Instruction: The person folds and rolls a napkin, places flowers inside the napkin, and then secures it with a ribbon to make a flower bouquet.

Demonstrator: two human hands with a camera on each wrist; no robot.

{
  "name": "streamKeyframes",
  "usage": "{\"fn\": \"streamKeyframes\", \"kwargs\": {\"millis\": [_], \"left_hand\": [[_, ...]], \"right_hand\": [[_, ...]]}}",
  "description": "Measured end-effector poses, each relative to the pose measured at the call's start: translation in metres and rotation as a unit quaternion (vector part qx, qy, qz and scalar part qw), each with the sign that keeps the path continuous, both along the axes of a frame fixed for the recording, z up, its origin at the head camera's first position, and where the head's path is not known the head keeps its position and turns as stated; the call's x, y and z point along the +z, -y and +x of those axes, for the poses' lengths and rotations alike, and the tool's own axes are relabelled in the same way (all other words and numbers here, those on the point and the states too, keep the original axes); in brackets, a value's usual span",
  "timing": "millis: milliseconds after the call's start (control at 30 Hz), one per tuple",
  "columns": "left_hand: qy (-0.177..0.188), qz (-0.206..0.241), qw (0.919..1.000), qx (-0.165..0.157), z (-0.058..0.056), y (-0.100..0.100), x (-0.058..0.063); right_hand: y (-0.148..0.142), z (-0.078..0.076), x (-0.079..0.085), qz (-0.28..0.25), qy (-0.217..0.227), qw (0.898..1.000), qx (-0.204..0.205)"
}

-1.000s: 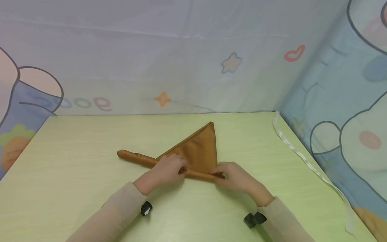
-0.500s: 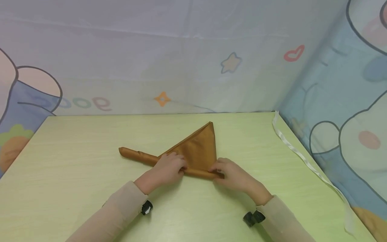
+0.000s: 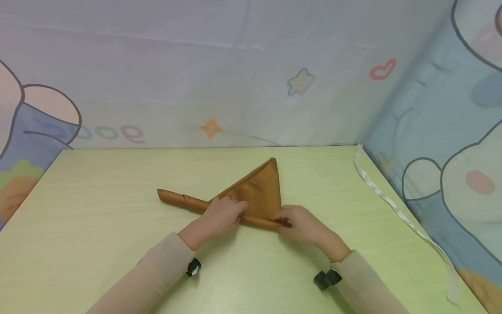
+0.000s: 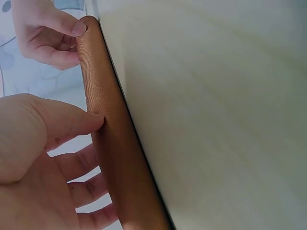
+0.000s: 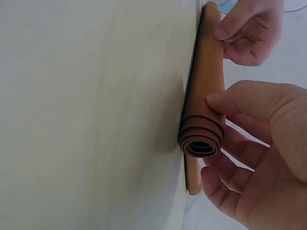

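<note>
A brown satin cloth napkin lies mid-table, its near part wound into a long tube and its far part a flat triangle pointing away. The tube reaches out to the left past my left hand, which holds it near its middle. In the left wrist view, the left thumb presses the near side while the fingers lie behind. At the tube's right end, my right hand pinches the cloth between thumb and fingers. Coiled layers show at that end in the right wrist view.
The pale yellow-green table extends on all sides of the cloth. A white ribbon runs along its right edge. Printed fabric sheets hang behind and to the right. Dark wrist cameras sit under the sleeves.
The tube has rolled slightly away from me, and its left end has shifted right and farther off. Both hands have moved forward a little with it. The triangle's tip stays in place.
</note>
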State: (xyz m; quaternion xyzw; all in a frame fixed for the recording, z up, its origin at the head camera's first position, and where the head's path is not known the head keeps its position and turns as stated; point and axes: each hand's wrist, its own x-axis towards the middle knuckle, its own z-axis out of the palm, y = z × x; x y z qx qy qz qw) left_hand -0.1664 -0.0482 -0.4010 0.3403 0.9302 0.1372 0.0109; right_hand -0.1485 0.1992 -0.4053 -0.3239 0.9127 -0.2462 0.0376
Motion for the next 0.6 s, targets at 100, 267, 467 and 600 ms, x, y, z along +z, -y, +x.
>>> {"fn": "streamKeyframes", "kwargs": {"millis": [100,267,467,600], "left_hand": [[-0.003,-0.008,1.0,0.004,0.0,-0.001,0.0],[0.0,-0.014,0.9999,0.008,-0.001,-0.003,0.001],[0.001,0.0,1.0,0.007,-0.002,-0.004,0.002],[0.004,0.006,1.0,0.003,-0.004,-0.004,0.002]], "right_hand": [[-0.001,-0.002,0.0,0.0,0.005,1.0,0.0],[-0.003,-0.005,-0.002,-0.004,0.019,1.0,-0.004],[-0.004,-0.009,-0.003,-0.014,0.05,0.999,-0.007],[-0.005,-0.011,-0.002,-0.019,0.072,0.997,-0.007]]}}
